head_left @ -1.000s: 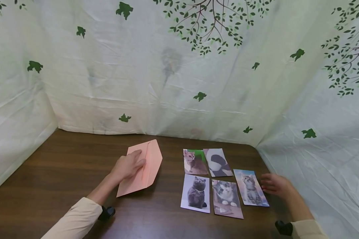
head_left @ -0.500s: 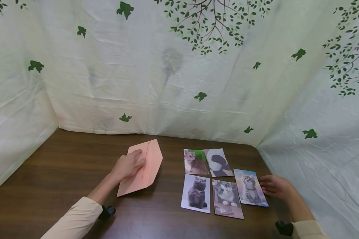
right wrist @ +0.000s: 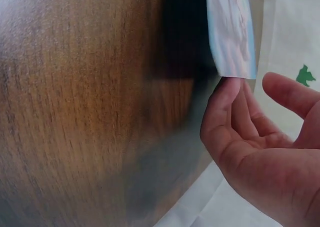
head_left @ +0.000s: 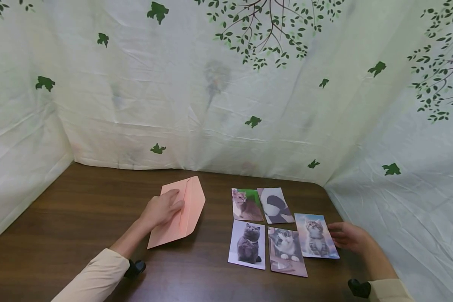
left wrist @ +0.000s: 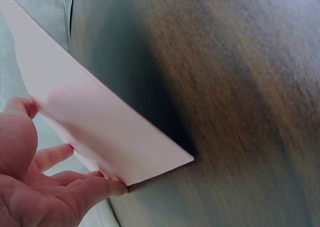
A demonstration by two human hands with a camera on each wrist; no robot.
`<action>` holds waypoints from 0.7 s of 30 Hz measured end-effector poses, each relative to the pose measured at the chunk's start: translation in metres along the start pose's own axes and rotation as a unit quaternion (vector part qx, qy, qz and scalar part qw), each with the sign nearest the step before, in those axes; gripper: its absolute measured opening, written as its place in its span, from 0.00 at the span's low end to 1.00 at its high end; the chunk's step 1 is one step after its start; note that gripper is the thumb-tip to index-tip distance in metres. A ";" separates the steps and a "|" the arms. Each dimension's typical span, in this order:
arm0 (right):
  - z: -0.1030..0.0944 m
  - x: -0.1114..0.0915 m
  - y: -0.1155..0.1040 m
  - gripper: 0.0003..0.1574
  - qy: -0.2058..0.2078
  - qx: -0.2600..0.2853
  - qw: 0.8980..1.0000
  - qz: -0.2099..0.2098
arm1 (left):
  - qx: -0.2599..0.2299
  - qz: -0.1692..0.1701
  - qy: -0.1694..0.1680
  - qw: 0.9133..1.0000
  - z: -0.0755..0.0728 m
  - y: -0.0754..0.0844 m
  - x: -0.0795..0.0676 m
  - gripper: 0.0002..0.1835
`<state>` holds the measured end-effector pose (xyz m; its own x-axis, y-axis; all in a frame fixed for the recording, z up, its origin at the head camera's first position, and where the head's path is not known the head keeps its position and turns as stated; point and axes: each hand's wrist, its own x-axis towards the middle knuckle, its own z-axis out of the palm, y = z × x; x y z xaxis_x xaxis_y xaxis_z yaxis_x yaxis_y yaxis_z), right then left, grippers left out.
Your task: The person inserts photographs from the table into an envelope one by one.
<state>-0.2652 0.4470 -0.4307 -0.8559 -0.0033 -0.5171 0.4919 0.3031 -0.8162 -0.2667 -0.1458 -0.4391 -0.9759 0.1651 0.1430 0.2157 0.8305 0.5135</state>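
Note:
My left hand [head_left: 164, 212] holds a pink envelope [head_left: 194, 201] at the left of the cat photos, thumb and fingers on it. In the left wrist view, the envelope [left wrist: 95, 117] stands tilted above the wood with a dark shadow beneath, and the left hand [left wrist: 45, 182] is at its edge. At the far right, my right hand [head_left: 349, 238] has its fingertips at the edge of a kitten photo [head_left: 317, 237] with a pastel background. In the right wrist view, fingers of the right hand [right wrist: 250, 132] meet the photo's edge [right wrist: 235, 42], while the thumb stands apart.
Left of the kitten photo lie a grey cat photo [head_left: 246, 245], a grey-and-white cat photo [head_left: 287, 251], a brown cat photo [head_left: 247, 205] and a grey-white photo [head_left: 275, 205]. They rest on a dark wooden table [head_left: 79, 209], with a leaf-print white cloth [head_left: 211, 105] around it.
The kitten photo has turned slightly and shifted a little left at its lower part, with the right fingertips following its edge. The left hand and envelope look unchanged.

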 end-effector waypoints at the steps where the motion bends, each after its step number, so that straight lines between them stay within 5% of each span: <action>1: 0.000 0.001 0.000 0.34 -0.004 -0.004 1.000 -0.002 | 0.000 0.000 0.001 1.000 0.000 0.000 0.000 0.29; 6: -0.002 0.003 -0.002 0.35 -0.007 -0.011 1.000 -0.006 | 0.000 -0.001 0.000 1.000 0.000 -0.001 0.000 0.29; 13: -0.003 -0.002 -0.006 0.20 0.003 0.006 1.000 -0.003 | 0.000 0.000 0.002 1.000 0.000 0.000 0.000 0.29; 21: -0.007 -0.007 -0.009 0.17 -0.043 0.015 0.999 -0.013 | -0.002 -0.004 0.000 1.000 -0.001 0.000 -0.001 0.29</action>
<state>-0.2648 0.4507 -0.4182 -0.8523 -0.0938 -0.5145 0.4750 0.2732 -0.8365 -0.2660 -0.1470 -0.4383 -0.9774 0.1591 0.1393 0.2088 0.8300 0.5172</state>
